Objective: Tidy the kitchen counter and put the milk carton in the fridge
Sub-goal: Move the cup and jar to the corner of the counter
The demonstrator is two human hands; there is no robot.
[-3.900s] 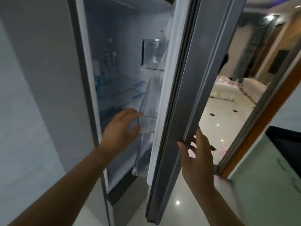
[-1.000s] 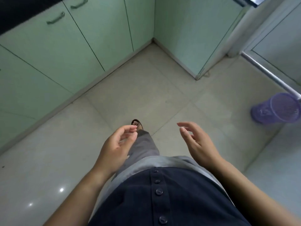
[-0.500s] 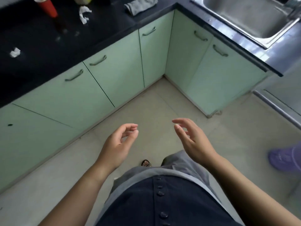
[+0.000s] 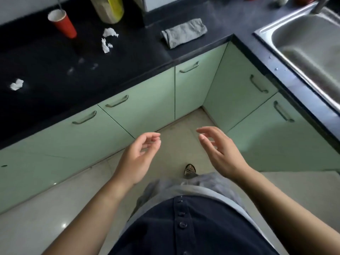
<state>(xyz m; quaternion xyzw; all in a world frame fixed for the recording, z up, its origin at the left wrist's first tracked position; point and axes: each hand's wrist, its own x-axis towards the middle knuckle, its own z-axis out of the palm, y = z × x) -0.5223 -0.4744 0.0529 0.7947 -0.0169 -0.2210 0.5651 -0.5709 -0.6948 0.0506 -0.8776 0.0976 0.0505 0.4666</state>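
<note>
— What is cut off or hard to make out?

— The tall containers [image 4: 110, 8] at the back of the counter [image 4: 55, 70] are cropped by the top edge, so no label or writing can be read on them. Only part of the sink [image 4: 309, 43] is seen at the right. No milk carton can be made out anywhere in view.

— How are the counter's things laid?

— A red paper cup [image 4: 63, 24] is seen upright near the back. Crumpled tissue scraps [image 4: 107, 38] are scattered just beside it, and one more scrap [image 4: 17, 84] lies well apart at the left. A folded grey cloth [image 4: 184, 33] is laid with its long axis running left to right, slightly tilted.

— And the hands?

— The left hand [image 4: 137, 159] and right hand [image 4: 219, 153] are held loosely curled above the floor, empty, nothing being gripped.
</note>
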